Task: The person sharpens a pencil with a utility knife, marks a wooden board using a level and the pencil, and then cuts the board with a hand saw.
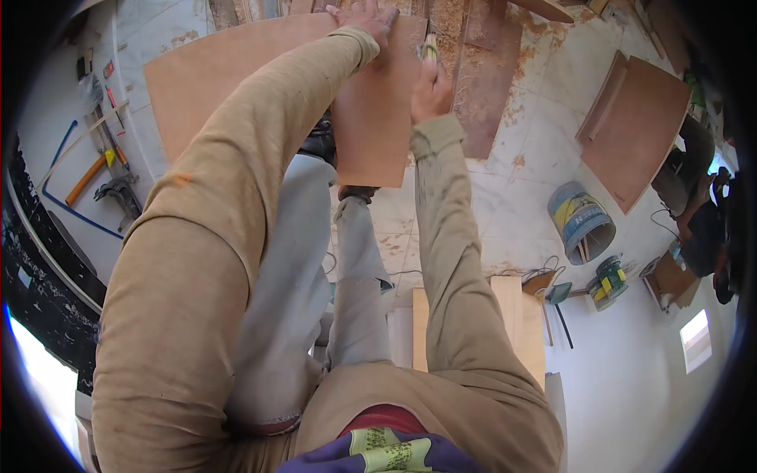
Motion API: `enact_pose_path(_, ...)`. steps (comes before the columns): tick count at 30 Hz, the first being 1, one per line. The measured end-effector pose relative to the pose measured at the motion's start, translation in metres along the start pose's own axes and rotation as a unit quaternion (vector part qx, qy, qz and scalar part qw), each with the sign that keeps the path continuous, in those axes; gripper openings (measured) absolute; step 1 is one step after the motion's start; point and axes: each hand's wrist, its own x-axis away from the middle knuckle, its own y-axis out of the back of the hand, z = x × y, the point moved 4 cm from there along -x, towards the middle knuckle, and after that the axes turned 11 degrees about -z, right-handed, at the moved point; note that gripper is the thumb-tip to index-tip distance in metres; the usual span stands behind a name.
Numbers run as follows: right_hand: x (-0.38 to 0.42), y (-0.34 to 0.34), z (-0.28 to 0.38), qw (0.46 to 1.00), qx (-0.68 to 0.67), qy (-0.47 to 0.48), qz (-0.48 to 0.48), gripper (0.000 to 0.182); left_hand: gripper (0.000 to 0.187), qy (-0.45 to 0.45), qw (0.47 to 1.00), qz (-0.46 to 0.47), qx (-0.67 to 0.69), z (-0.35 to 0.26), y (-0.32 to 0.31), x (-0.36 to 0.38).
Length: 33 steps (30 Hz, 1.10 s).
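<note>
My left hand [364, 17] lies flat on a large brown plywood board [236, 71] at the top of the head view, fingers spread, pressing it down. My right hand [430, 88] is closed around a small tool [430, 50] with a pale handle, held at the board's right edge. Both tan sleeves reach forward over my grey trouser legs. What the tool's tip touches is hidden.
Sawdust covers the tiled floor around the board. Another plywood panel [639, 126] leans at the right, with a bucket [582, 222] and a small green can [609, 280] below it. Hand tools [106, 169] lie at the left. A person [698, 213] crouches at far right.
</note>
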Motion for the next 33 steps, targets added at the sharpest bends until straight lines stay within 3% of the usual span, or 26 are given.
enact_pose_path(2,0.091,0.053,-0.004,0.999,-0.048,-0.024,0.002,0.043,0.124,-0.01,0.999,0.032,0.015,-0.004,0.015,0.008)
enact_pose_path(4,0.165,0.097,0.0,0.995,-0.051,-0.085,-0.021,0.043,0.124,-0.013,1.0,0.009,0.019,-0.005,0.011,0.002)
enact_pose_path(5,0.178,0.105,0.004,0.994,-0.063,-0.068,-0.051,0.043,0.124,-0.01,1.0,0.0,0.019,-0.002,0.006,0.001)
enact_pose_path(8,0.107,0.061,-0.002,0.996,-0.028,-0.085,0.009,0.041,0.126,-0.009,0.999,-0.046,-0.014,0.002,-0.011,-0.003)
enact_pose_path(9,0.057,0.032,-0.011,0.999,0.022,-0.041,0.002,0.039,0.126,-0.008,1.0,-0.023,-0.003,-0.002,-0.007,-0.001)
enact_pose_path(11,-0.015,-0.013,-0.005,0.992,-0.063,0.052,-0.096,0.039,0.127,-0.002,1.0,0.019,0.012,0.0,0.007,0.002)
enact_pose_path(14,-0.051,-0.03,-0.018,0.998,-0.02,0.017,-0.051,0.041,0.127,-0.006,0.999,-0.027,0.022,0.003,0.003,0.001)
enact_pose_path(17,-0.06,-0.04,-0.03,0.999,-0.037,-0.036,-0.003,0.042,0.127,-0.011,1.0,0.003,0.023,0.003,0.003,0.001)
enact_pose_path(20,-0.06,-0.04,-0.027,0.998,-0.048,-0.036,0.035,0.041,0.104,-0.012,1.0,0.007,-0.018,0.002,0.004,0.001)
enact_pose_path(24,0.008,0.006,-0.006,0.997,-0.071,-0.019,0.033,0.039,0.062,-0.039,0.988,-0.047,0.142,0.015,0.018,0.013)
enact_pose_path(26,0.074,0.047,-0.003,0.999,-0.014,-0.028,0.032,0.039,0.057,-0.017,0.979,-0.059,0.195,0.02,-0.009,-0.02)
enact_pose_path(28,0.154,0.099,0.015,0.993,-0.031,-0.111,0.032,0.039,0.055,-0.056,0.97,-0.06,0.23,0.026,-0.044,-0.055)
enact_pose_path(30,0.175,0.111,0.014,0.99,-0.05,-0.129,0.016,0.039,0.056,-0.057,0.969,-0.053,0.235,0.025,-0.034,-0.05)
enact_pose_path(33,0.144,0.098,0.016,0.995,-0.015,-0.102,0.018,0.039,0.058,-0.025,0.978,-0.045,0.201,0.016,-0.006,-0.023)
